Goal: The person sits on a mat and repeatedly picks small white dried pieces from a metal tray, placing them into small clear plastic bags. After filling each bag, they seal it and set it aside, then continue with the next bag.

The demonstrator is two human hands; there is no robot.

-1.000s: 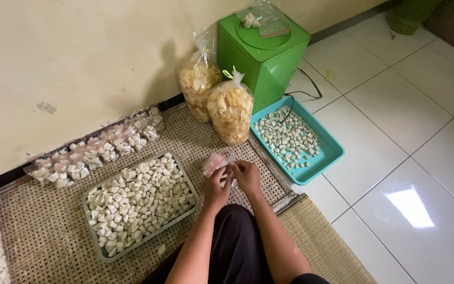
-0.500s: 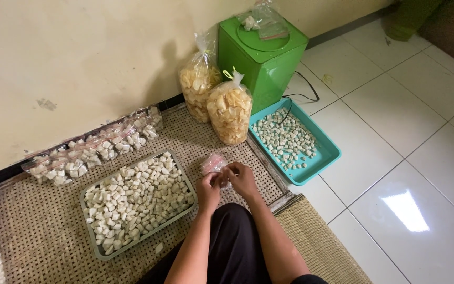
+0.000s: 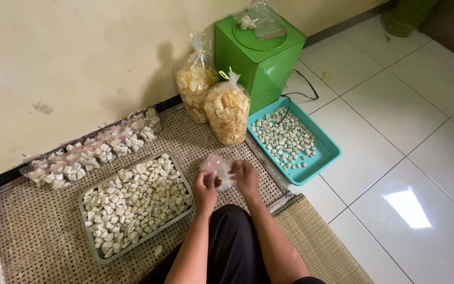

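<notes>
1. A woven mat (image 3: 43, 236) covered the floor along a cream wall (image 3: 80, 52), with white tiles (image 3: 395, 158) beyond it to the right.
2. The left hand (image 3: 205, 190) and the right hand (image 3: 247, 178) met over the mat, both closed on a small clear bag (image 3: 217, 169) holding pale pieces.
3. The bag sat between the two hands, rising just above and ahead of the fingers; its long axis seemed to run away from the person, though the plastic was hard to read. Neither hand was clearly nearer.
4. A grey tray (image 3: 94, 251) of white chunks lay just left of the left hand.
5. A teal tray (image 3: 328, 153) with smaller pieces lay to the right, well apart.
6. Two tied bags of crackers (image 3: 228, 113) stood ahead, beside a green bin (image 3: 261, 63).
7. Filled packets (image 3: 90, 155) lined the wall.
</notes>
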